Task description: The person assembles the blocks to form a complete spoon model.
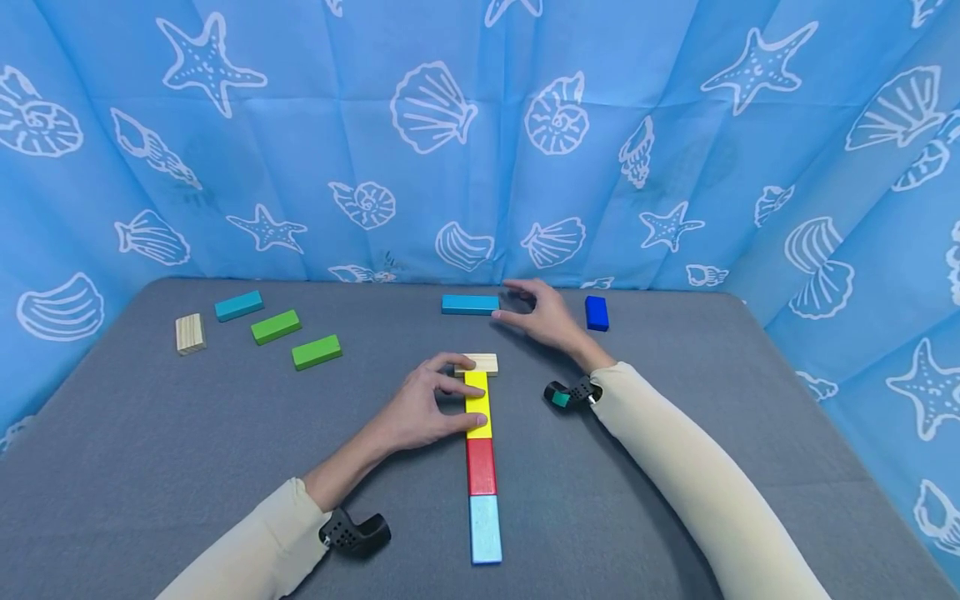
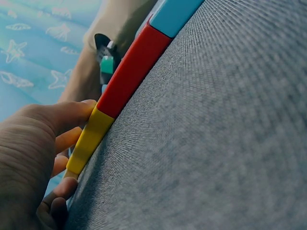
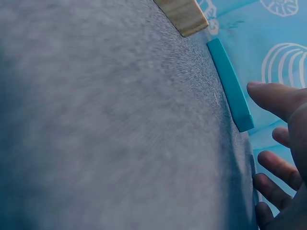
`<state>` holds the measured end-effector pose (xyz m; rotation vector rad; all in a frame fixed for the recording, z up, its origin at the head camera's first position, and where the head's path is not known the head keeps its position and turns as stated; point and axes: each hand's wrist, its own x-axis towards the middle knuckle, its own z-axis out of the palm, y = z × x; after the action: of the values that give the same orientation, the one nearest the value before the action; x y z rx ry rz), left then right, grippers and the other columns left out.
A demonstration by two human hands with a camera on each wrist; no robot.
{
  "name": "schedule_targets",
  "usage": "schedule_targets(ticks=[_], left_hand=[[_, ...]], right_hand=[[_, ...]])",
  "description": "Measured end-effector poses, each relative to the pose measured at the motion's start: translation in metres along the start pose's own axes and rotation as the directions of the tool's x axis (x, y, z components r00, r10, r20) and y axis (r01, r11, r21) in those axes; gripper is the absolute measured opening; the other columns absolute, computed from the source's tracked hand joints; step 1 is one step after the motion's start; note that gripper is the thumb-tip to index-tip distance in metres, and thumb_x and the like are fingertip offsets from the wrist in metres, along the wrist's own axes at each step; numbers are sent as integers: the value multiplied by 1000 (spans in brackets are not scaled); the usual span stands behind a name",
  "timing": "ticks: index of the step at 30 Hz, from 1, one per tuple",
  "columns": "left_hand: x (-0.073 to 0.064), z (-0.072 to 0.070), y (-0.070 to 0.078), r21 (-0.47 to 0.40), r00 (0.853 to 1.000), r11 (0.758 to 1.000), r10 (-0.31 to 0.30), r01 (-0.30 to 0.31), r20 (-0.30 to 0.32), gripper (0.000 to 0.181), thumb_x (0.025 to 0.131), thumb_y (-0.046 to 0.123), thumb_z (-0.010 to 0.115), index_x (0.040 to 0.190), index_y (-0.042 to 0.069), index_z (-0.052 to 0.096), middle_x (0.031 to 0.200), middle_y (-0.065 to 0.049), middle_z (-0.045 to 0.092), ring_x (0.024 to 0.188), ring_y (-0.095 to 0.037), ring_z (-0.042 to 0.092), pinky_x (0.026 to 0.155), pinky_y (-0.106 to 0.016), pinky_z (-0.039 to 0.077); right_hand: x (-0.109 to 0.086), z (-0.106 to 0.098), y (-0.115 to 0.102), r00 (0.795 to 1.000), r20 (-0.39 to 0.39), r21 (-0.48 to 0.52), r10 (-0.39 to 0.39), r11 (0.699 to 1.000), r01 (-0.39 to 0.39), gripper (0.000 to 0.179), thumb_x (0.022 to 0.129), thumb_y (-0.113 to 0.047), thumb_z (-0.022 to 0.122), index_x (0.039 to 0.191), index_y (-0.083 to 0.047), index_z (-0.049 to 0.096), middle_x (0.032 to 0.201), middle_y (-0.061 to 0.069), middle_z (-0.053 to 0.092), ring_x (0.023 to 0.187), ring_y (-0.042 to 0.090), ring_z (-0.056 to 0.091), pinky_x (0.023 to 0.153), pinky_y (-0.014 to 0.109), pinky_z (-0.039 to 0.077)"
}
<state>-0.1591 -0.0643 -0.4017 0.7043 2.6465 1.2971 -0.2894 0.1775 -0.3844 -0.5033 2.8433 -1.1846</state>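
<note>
A straight row runs from a light blue block (image 1: 486, 530) through a red block (image 1: 482, 467) to a yellow block (image 1: 477, 417), with a plain wooden block (image 1: 486, 362) crosswise at the far end. My left hand (image 1: 423, 404) lies over the yellow block, thumb near its red end and fingertips at the yellow and wooden blocks. Farther back, my right hand (image 1: 546, 315) is spread beside a turquoise block (image 1: 469, 305). Its thumb tip is near that block's right end; whether they touch, I cannot tell. Nothing is held in the right hand.
To the left lie two green blocks (image 1: 275, 327), another turquoise block (image 1: 239, 306) and a wooden block (image 1: 190, 334). A dark blue block (image 1: 597, 313) sits right of my right hand. The grey table (image 1: 637, 517) ends against a blue curtain (image 1: 315, 150).
</note>
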Motion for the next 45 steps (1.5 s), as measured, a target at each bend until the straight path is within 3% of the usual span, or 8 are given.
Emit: schedule_targets(ticks=[4, 12, 21, 32, 45], left_hand=[[0, 0, 1, 6, 1000, 1000, -2, 2, -1, 32, 84, 33, 83, 113, 20, 80, 142, 4, 52, 137, -27, 40, 106, -61, 35], [-1, -1, 1, -15, 1000, 1000, 11, -11, 4, 32, 84, 31, 83, 113, 19, 80, 142, 3, 51, 137, -26, 39, 107, -60, 35], [-1, -2, 1, -31, 1000, 999, 22, -22, 5, 31, 84, 29, 83, 113, 17, 80, 142, 2, 52, 138, -27, 39, 108, -60, 34], [0, 0, 3, -2, 1000, 1000, 6, -6, -8, 31, 83, 30, 84, 111, 18, 81, 141, 2, 53, 137, -27, 41, 108, -60, 35], [0, -1, 3, -7, 1000, 1000, 6, -6, -6, 31, 83, 31, 83, 112, 18, 80, 141, 2, 53, 134, -26, 42, 107, -59, 36]], right_hand=[[5, 1, -1, 1000, 14, -5, -1, 1000, 1, 68, 90, -35, 78, 149, -11, 52, 137, 15, 53, 129, 33, 48, 108, 54, 38], [9, 6, 0, 1000, 25, -98, -12, 995, 15, 54, 94, -33, 75, 141, -12, 61, 138, 15, 53, 130, 34, 42, 107, 62, 22], [8, 11, -2, 1000, -7, -92, -19, 996, 19, 38, 94, -26, 75, 129, -10, 70, 129, 14, 57, 123, 33, 44, 102, 59, 23], [4, 10, -1, 998, -35, -64, -57, 996, 54, 32, 94, -25, 75, 123, -11, 73, 127, 10, 68, 124, 30, 55, 104, 57, 25], [-28, 4, -10, 993, 14, 19, -118, 993, 118, 32, 94, -20, 75, 124, -8, 72, 125, 11, 69, 123, 30, 54, 108, 52, 34]])
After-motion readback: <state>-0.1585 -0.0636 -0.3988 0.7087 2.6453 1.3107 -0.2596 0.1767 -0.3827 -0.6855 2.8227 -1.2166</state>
